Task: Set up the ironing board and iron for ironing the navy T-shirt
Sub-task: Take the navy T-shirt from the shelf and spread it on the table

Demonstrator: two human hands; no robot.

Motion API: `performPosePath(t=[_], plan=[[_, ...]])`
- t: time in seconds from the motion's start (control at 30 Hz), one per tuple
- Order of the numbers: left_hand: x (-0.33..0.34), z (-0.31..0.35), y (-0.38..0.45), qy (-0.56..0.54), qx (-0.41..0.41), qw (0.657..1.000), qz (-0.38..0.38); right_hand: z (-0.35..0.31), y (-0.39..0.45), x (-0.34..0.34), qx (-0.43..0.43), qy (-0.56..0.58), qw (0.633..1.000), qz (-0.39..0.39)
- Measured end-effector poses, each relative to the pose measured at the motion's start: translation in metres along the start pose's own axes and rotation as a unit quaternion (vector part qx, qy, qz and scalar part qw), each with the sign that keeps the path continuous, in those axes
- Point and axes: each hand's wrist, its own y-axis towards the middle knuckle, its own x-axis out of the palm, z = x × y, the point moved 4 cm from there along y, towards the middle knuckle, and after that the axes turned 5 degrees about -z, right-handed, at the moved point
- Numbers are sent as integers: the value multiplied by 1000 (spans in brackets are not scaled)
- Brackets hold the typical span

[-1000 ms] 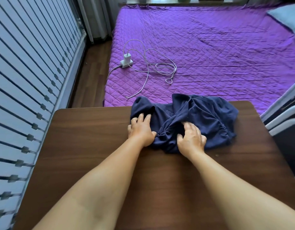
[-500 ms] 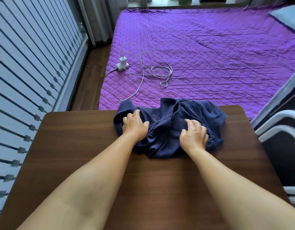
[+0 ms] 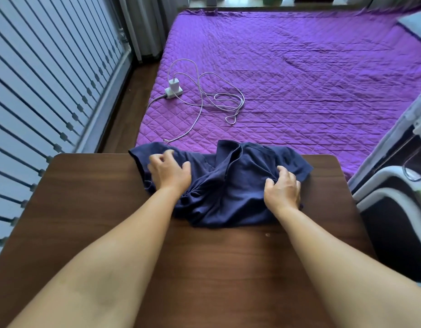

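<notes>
A crumpled navy T-shirt (image 3: 230, 185) lies at the far edge of a dark brown wooden table (image 3: 91, 209). My left hand (image 3: 168, 172) rests on the shirt's left part with its fingers curled into the cloth. My right hand (image 3: 282, 188) pinches a bunch of fabric on the shirt's right side. The shirt's far left corner hangs slightly past the table edge. No iron or ironing board can be made out in this view.
Beyond the table is a bed with a purple quilted cover (image 3: 299, 79); a white charger and socket block (image 3: 173, 89) with a looped white cable (image 3: 219, 100) lie on it. A slatted white wall (image 3: 39, 79) runs along the left. A white-framed chair (image 3: 394, 200) stands at the right.
Both hands have moved apart on the shirt, the left going left and the right going right, spreading the fabric wider. The view has tilted up slightly.
</notes>
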Motion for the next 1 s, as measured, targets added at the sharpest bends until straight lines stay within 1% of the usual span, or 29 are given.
performPosePath(t=[0.07,0.13,0.17,0.23,0.3,0.33,0.47,0.57,0.67,0.73,0.83,0.9,1.0], plan=[[19,15,-8,-17,47,996,-81,-4,6,1,-5,24,999,-21],[33,24,-19,-44,69,984,-160,-5,13,1,4,50,998,-28],[38,26,-23,-49,77,979,-183,-5,18,1,9,70,997,-32],[47,27,-30,-19,98,974,-204,-6,24,1,23,113,993,-38],[51,26,-31,26,123,973,-193,-7,30,2,37,136,989,-47],[50,25,-31,27,127,976,-175,-8,32,2,42,143,987,-52],[31,23,-34,-73,79,991,-78,-12,34,2,62,212,974,-53],[12,18,-36,-166,35,985,-31,-15,29,-2,70,298,951,-35],[-5,17,-42,-266,21,963,-30,-21,14,-11,51,344,937,-31],[-17,18,-52,-303,30,952,-35,-25,-1,-18,36,375,925,-36],[-35,16,-71,-327,39,943,-39,-28,-27,-30,30,411,910,-40],[-45,9,-81,-338,42,939,-42,-25,-43,-40,23,412,911,-27],[-63,-10,-100,-326,61,941,-69,-10,-73,-55,9,398,917,8]])
